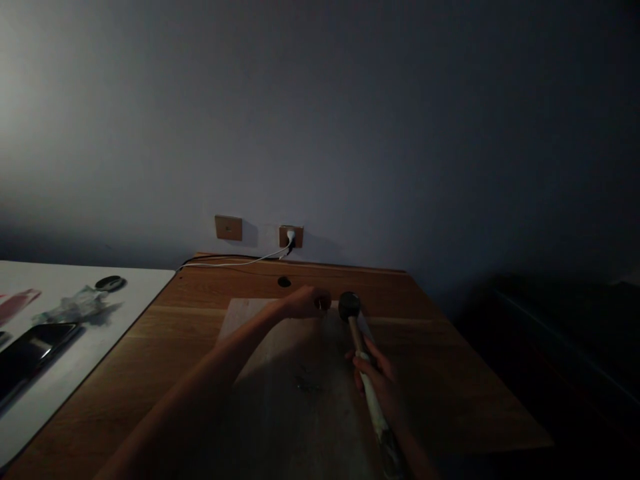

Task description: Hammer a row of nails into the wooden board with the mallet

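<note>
My right hand (377,373) is wrapped round the handle of a mallet (373,403). The mallet's dark round head points toward the wall, and its pale handle runs back toward me. To the left of that head, my left hand (303,303) hovers near the far edge of a greyish board (280,413), fingers curled together. A tiny bright glint shows at its fingertips, too small to name. Several small dark bits (307,385) lie on the board between my arms, blurred in the dim light.
The board rests on a wooden table (440,373). A white table (115,327) adjoins on the left, bearing a dark phone-like slab (37,350), crumpled clear plastic (80,303) and a dark round lid (111,283). Cables (235,263) run along the back to a wall socket (299,236).
</note>
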The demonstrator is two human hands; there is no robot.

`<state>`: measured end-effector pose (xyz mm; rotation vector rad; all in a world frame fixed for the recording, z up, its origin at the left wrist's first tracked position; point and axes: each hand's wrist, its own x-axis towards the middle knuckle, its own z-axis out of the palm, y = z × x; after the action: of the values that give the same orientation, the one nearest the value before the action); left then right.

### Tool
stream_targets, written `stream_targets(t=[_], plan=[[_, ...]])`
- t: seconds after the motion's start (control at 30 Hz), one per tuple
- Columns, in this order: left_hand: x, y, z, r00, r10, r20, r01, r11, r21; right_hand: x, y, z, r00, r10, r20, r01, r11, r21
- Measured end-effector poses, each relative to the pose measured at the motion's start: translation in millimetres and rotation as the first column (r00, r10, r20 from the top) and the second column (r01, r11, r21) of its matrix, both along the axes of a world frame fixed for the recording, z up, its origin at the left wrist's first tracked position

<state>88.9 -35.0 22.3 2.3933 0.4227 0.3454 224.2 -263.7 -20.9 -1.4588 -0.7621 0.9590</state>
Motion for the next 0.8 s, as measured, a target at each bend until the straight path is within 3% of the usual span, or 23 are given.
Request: stream_targets(t=[0.3, 0.8], plan=[[5.2, -12.1, -41.8, 0.983, 0.132, 0.126, -0.128, 0.991, -0.035, -3.4, 0.6, 5.7, 0.996, -0.091, -0.020, 0.090, 0.996, -0.022], [2.3, -16.5, -49.2, 0.977, 0.098, 0.189, -0.115, 0.990, 0.083, -5.8, -2.5, 9.5, 0.992, 0.095, -0.080, -0.093, 0.995, 0.028]])
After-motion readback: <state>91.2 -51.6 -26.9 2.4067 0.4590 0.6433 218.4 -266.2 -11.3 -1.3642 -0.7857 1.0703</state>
